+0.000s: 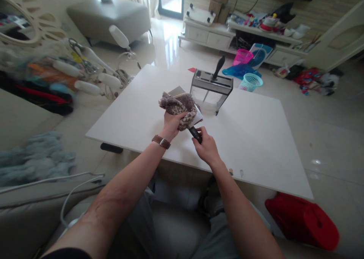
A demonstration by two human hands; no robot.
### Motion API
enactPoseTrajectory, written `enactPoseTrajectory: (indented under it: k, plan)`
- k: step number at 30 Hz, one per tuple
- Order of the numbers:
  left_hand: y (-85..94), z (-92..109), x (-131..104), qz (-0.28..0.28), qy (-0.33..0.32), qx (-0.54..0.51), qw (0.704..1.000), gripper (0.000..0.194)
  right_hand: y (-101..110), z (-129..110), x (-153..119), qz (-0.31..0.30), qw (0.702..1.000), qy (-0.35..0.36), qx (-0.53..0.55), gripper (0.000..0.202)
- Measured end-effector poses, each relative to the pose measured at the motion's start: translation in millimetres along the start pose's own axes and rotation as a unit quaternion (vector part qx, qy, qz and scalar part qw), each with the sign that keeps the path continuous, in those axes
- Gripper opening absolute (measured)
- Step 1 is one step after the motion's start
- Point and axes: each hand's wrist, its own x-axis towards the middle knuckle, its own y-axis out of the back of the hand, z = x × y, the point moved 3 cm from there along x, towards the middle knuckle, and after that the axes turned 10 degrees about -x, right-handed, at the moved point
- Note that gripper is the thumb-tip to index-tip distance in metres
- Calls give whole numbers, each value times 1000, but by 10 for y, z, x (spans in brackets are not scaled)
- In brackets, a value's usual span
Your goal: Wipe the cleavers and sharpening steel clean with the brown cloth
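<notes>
My right hand (pixel 206 144) is closed around the black handle of a broad-bladed knife (pixel 196 134). Part of its pale blade shows beside a brown and cream fluffy cloth (pixel 178 104). That cloth is bunched in my left hand (pixel 172 124), folded over the blade and covering most of it. Past the cloth, a flat grey piece (pixel 176 91) sticks out; whether it belongs to the same blade I cannot tell. Just beyond my hands stands a knife block (pixel 212 84) with clear sides and a dark top, one black handle (pixel 218 67) rising from it.
Both hands are over a white table (pixel 250 137). Two tiny stickers (pixel 231 171) mark its near edge. Behind it are a light blue basket (pixel 250 82), a pink basket (pixel 243 57) and a low cabinet (pixel 210 37). A red bag-like object (pixel 301 221) lies at lower right.
</notes>
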Motion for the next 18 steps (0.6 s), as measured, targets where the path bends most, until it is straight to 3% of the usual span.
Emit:
enactPoseTrajectory:
  k: [8, 15, 18]
  plan:
    - [142, 260, 283, 42, -87, -16, 995, 49, 129, 182, 33, -22, 995, -60, -72, 25]
    - [252, 408, 417, 104, -135, -65, 983, 45, 163, 158, 26, 19, 997, -42, -57, 29]
    - [277, 468, 428, 80, -130, -61, 986, 41, 172, 143, 10, 30, 996, -41, -74, 27]
